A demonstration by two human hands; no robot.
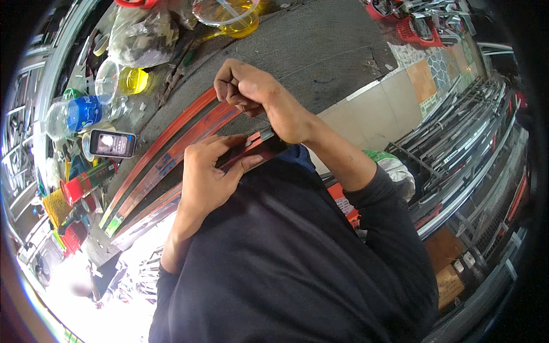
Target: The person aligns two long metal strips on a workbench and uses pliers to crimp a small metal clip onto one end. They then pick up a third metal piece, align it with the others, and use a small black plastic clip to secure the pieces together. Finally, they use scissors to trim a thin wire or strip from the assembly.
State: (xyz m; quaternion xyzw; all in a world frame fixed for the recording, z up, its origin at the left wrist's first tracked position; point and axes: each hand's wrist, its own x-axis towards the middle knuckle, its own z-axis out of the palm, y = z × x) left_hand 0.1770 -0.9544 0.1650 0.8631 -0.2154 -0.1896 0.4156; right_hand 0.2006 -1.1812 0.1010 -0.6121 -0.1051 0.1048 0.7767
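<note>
My left hand (pixel 207 174) grips a long reddish-orange profile strip (pixel 251 144) near its end, with thumb and fingers on its two sides. The strip has a grooved, metallic end and lies close against my dark shirt. Above it is my right hand (pixel 251 91), raised with its fingers curled in; whatever they hold, if anything, is hidden. Two more long orange strips, one outer (pixel 166 121) and one inner (pixel 171 157), stretch from near my hands toward the lower left on the dark bench (pixel 320 48).
To the left are a phone (pixel 112 144), a clear bottle with a blue label (pixel 84 113) and a cup of yellow liquid (pixel 133 81). A plastic bag (pixel 143 37) and a tub of yellow liquid (pixel 240 26) sit farther back. Many metal bars (pixel 463 166) fill the right side.
</note>
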